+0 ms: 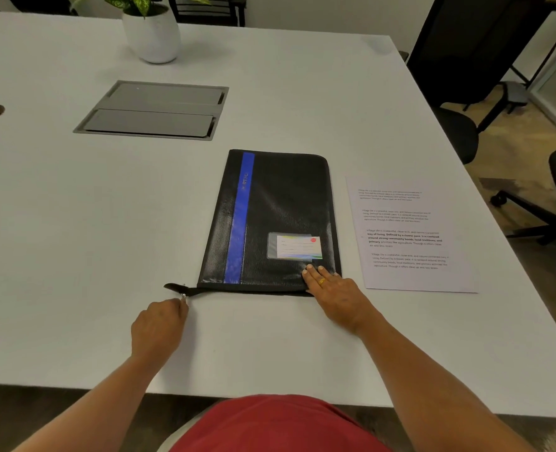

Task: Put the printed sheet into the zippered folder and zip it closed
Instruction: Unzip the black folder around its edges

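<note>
The zippered folder [280, 220] lies flat on the white bench [74, 256], black with a blue stripe [240, 223], its zipper edge toward the person. Nearest to the camera, a red garment [270, 425] is cut off by the bottom edge. The left hand [159, 324] has its fingers curled together on the small metal zipper pull [184, 296], at the end of the zipper tail beyond the folder's near left corner; the fingertips are hidden behind the knuckles. The right hand [332, 290], wearing a ring [321, 281], presses with straight fingers on the near right corner. I cannot tell if the zipper is closed. The printed sheet [407, 236] lies just beside the folder on the right, apart from it; its text is too small to read. Farther away are a grey hatch [152, 109] in the bench, a white plant pot [154, 37] cut off at the top, and dark chairs [456, 132] at the right.
</note>
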`<control>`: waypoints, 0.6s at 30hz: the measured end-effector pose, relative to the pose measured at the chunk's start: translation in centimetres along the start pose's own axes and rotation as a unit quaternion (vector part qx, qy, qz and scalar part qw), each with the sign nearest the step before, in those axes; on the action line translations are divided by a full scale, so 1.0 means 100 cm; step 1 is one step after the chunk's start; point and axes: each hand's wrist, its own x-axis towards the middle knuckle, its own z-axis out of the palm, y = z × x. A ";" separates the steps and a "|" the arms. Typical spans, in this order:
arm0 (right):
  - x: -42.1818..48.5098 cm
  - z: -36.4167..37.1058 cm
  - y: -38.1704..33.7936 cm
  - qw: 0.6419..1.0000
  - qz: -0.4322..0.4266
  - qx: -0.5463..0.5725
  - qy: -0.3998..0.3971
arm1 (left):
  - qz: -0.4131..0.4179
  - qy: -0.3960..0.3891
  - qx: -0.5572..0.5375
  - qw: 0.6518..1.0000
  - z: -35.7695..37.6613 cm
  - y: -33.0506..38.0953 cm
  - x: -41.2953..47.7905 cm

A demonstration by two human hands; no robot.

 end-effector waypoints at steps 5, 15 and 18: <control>-0.003 -0.003 -0.003 0.999 0.012 0.008 0.047 | -0.003 -0.005 -0.008 1.000 0.001 0.002 0.000; -0.008 -0.004 -0.002 0.981 0.045 0.096 0.160 | -0.044 -0.063 -0.060 0.995 -0.003 0.002 -0.001; -0.010 -0.011 -0.004 0.962 0.081 0.161 0.207 | -0.074 -0.073 -0.086 0.991 -0.007 0.003 0.002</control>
